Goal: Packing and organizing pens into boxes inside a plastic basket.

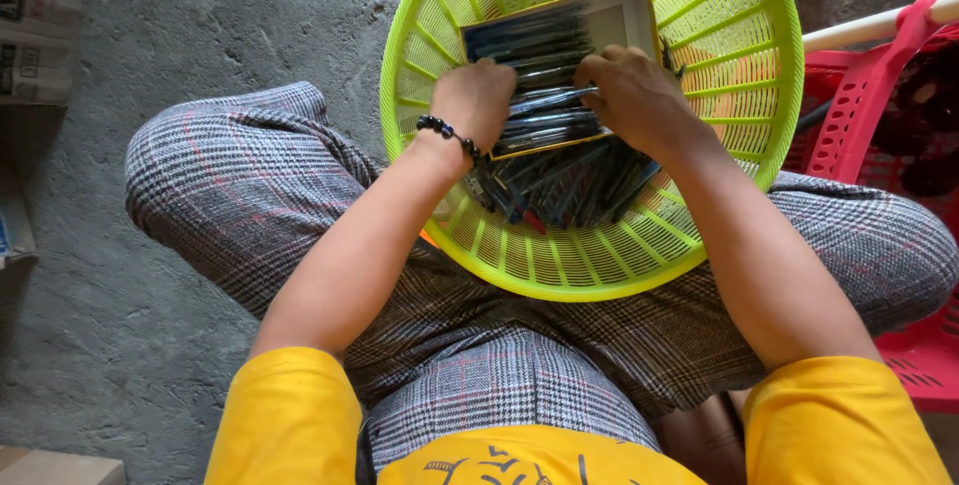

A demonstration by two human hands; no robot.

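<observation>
Overhead, a flat cardboard box (614, 17) with a yellowish rim and pale inner face is seen tilted in the far half of a lime-green slatted round basket (744, 75), which is propped on the lap over grey checked trousers (230, 185). At the far left edge, stacked cardboard cartons (35, 35) with dark print are seen against the concrete floor (200, 15). A red plastic crate (899, 125) is placed at the right, just beside the basket. The box is packed with dark blue pens (529, 45) in a row; more pens of the same kind are heaped loose in the basket bottom, nearer the body. The left hand (475, 100), a black bead bracelet (448, 132) on its wrist, is curled over the pens at the box's near edge. The right hand (629, 90) is closed narrowly, pinching pens at the box.
</observation>
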